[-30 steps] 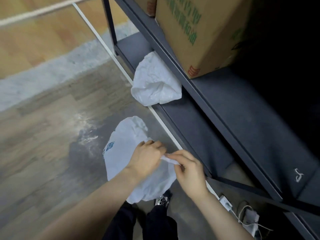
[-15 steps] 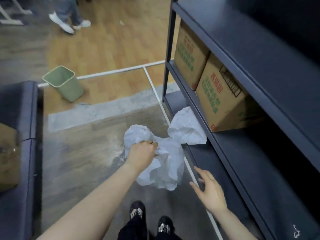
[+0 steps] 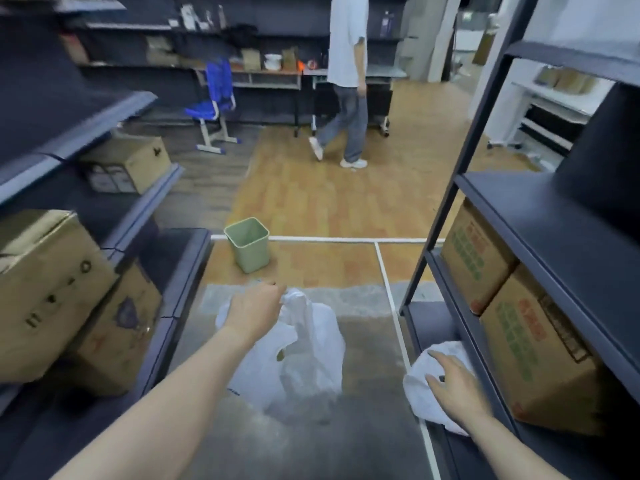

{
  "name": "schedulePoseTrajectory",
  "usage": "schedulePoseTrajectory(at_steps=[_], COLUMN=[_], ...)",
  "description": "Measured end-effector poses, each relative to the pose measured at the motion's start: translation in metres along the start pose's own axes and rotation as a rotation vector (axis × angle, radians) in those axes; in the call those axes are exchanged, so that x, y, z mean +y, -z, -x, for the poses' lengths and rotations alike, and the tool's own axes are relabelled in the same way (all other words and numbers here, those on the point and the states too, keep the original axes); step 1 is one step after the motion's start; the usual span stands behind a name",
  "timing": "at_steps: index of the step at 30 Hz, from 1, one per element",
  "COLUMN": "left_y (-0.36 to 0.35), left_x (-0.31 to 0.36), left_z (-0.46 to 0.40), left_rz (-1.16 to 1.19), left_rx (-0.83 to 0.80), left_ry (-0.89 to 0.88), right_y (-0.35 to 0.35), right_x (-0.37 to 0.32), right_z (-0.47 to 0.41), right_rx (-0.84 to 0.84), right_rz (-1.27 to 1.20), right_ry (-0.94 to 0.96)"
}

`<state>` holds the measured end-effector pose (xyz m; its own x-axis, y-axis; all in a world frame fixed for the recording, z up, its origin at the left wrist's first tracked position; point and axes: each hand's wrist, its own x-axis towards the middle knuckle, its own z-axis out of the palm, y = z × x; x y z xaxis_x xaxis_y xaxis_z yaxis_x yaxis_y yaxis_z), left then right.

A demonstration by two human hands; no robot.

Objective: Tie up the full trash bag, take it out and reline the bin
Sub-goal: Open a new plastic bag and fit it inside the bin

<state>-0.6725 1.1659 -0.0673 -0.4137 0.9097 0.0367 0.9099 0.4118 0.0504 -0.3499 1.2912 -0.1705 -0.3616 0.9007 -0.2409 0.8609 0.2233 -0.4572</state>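
My left hand [image 3: 254,308] is closed around the tied top of the full white trash bag [image 3: 308,355], which hangs in front of me above the grey floor. My right hand [image 3: 453,386] lies with spread fingers on a crumpled white bag [image 3: 420,393] that rests on the bottom shelf of the right rack. The green bin [image 3: 247,244] stands upright and unlined on the wooden floor ahead, beside a white floor line.
Dark metal racks with cardboard boxes [image 3: 530,344] flank me on the right and left [image 3: 52,289]. A person [image 3: 346,77] walks across the wooden floor beyond the bin. A blue chair [image 3: 211,102] and desks stand at the back.
My head has lifted, showing the room. My right hand let go of the tied bag and moved onto the crumpled bag on the shelf. My left hand has raised the full bag.
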Motion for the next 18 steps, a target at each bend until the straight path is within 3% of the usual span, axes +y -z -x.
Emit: schedulePoseTrajectory(at_steps=[8, 18], left_y=[0.005, -0.013], left_x=[-0.116, -0.133], left_z=[-0.03, -0.2], left_rz=[-0.047, -0.116], left_rx=[0.01, -0.081], left_ry=[0.181, 0.179], right_y=[-0.006, 0.013], right_x=[-0.084, -0.177], right_z=[-0.087, -0.268], right_rx=[-0.085, -0.087], right_rz=[0.138, 0.27], right_ry=[0.093, 0.267])
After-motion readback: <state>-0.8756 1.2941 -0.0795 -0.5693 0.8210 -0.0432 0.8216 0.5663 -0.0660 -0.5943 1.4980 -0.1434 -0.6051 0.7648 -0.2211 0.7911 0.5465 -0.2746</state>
